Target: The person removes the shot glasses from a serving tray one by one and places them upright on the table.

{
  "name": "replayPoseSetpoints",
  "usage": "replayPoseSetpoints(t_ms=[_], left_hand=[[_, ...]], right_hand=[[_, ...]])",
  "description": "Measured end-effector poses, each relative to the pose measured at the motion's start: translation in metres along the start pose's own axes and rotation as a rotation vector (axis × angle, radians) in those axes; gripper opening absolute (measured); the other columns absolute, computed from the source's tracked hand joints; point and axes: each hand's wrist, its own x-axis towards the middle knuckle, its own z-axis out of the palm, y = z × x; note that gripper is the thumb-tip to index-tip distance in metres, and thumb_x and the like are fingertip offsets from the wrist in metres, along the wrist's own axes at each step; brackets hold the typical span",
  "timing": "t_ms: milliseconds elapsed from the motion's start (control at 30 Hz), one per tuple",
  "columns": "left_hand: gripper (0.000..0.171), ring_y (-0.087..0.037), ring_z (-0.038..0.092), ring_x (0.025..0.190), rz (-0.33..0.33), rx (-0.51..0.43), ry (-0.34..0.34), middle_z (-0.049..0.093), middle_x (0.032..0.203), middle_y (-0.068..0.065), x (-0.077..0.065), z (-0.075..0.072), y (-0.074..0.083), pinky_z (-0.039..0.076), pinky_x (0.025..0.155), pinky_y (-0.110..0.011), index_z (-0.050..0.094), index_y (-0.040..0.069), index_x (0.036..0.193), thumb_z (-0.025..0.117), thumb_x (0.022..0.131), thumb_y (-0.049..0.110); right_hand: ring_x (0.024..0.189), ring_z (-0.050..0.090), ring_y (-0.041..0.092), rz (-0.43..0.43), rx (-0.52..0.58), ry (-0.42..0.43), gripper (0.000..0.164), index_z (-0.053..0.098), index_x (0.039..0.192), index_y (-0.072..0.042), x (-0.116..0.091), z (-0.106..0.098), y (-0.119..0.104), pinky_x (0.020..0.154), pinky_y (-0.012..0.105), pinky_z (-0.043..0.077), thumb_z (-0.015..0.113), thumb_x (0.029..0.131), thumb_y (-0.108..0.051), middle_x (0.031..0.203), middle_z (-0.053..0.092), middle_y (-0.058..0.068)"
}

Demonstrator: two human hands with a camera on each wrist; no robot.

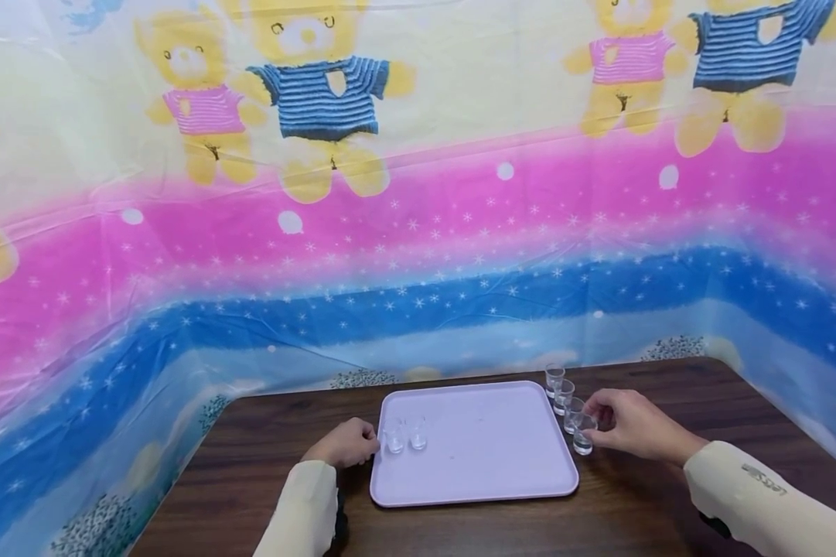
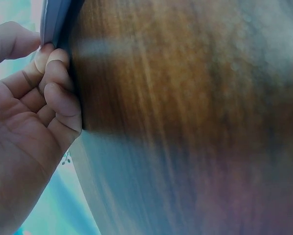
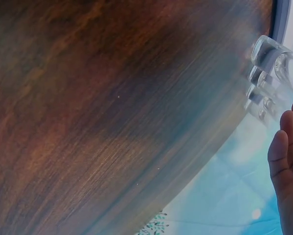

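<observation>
A pale lilac tray [image 1: 487, 464] lies on the table. My left hand [image 1: 344, 444] pinches its left rim; in the left wrist view the thumb and curled fingers meet at the tray's edge [image 2: 51, 22]. On the tray's left part stand two small clear shot glasses, one [image 1: 394, 441] beside the other [image 1: 418, 438]. Past the tray's right edge, several more shot glasses [image 1: 554, 382] form a row. My right hand [image 1: 633, 425] holds the nearest glass [image 1: 582, 444] of that row between thumb and fingers. In the right wrist view its thick base [image 3: 263, 51] is close to the tabletop.
The dark wood-grain table [image 1: 640, 510] has a rounded back right corner. Right behind it hangs a cloth [image 1: 404, 302] printed with bears, snowflakes and pink and blue bands, which also runs along both sides.
</observation>
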Motion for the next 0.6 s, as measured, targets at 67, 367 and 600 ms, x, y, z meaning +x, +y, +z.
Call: replayPoseSetpoints(t_ms=[67, 367, 600], left_hand=[[0.013, -0.017, 0.05, 0.059, 0.002, -0.001, 0.0, 0.056, 0.067, -0.003, 0.0, 0.0, 0.0, 0.041, 0.053, -0.029, 0.06, 0.009, 0.076, 0.056, 0.087, 0.015], [0.014, -0.017, 0.05, 0.059, 0.0, 0.002, 0.007, 0.055, 0.067, -0.003, -0.002, -0.001, 0.001, 0.041, 0.053, -0.029, 0.061, 0.009, 0.076, 0.056, 0.088, 0.015], [0.014, -0.017, 0.05, 0.058, 0.008, -0.014, 0.004, 0.055, 0.066, -0.003, -0.004, -0.001, 0.002, 0.041, 0.053, -0.029, 0.06, 0.008, 0.076, 0.055, 0.087, 0.014]], right_hand=[[0.067, 0.053, 0.005, 0.004, 0.004, -0.003, 0.025, 0.065, 0.092, -0.01, 0.0, 0.0, 0.001, 0.06, 0.026, 0.047, 0.078, 0.075, -0.022, 0.077, 0.058, -0.006], [0.07, 0.054, 0.006, 0.052, 0.0, 0.004, 0.029, 0.066, 0.094, -0.011, 0.002, -0.003, -0.003, 0.062, 0.027, 0.047, 0.078, 0.076, -0.031, 0.08, 0.059, -0.006], [0.072, 0.056, 0.008, -0.007, 0.007, 0.061, 0.029, 0.066, 0.094, -0.012, 0.015, -0.006, -0.011, 0.063, 0.027, 0.048, 0.078, 0.076, -0.031, 0.081, 0.06, -0.007]])
